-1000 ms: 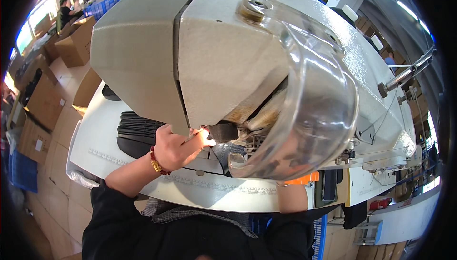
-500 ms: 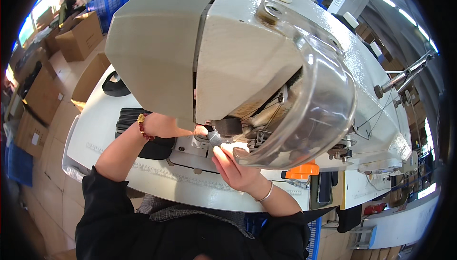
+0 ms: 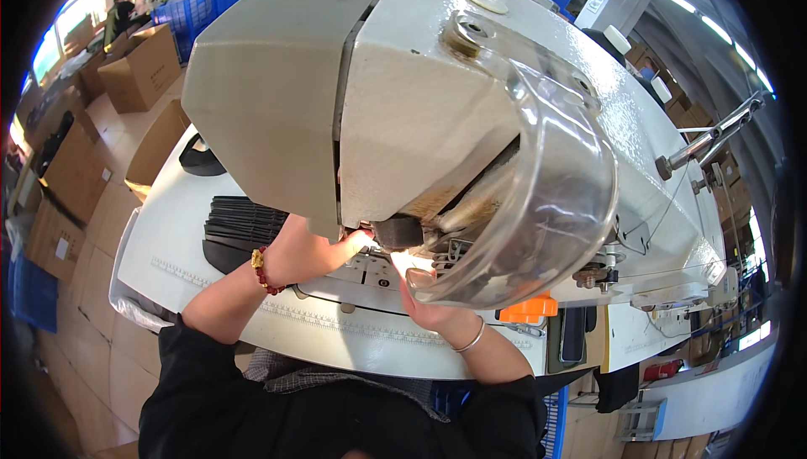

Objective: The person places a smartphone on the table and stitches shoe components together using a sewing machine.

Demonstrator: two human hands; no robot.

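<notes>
A large off-white sewing machine (image 3: pixel 429 123) fills the middle of the view, its head over my hands. My left hand (image 3: pixel 313 250) reaches under the head from the left, thumb stretched towards the dark block (image 3: pixel 398 233) at its lower end. The other fingers are tucked out of sight. From the right, my right hand (image 3: pixel 433 312) comes up close to the same spot, fingers drawn together and partly behind the clear curved guard (image 3: pixel 546 224). Whatever lies between the two hands is hidden. Beside my left wrist lies a stack of black flat pieces (image 3: pixel 242 225).
The white table (image 3: pixel 370 345) carries a printed ruler strip along its front. A black curved piece (image 3: pixel 202 158) lies at the far left. An orange object (image 3: pixel 528 308) and a phone (image 3: pixel 574 333) are to the right. Cardboard boxes (image 3: pixel 141 68) and blue crates (image 3: pixel 187 18) stand beyond.
My left hand has shifted right and down; a black piece beneath it has gone from the table front. The right hand's fingers have moved further in under the head. A small grey thing is now hidden.
</notes>
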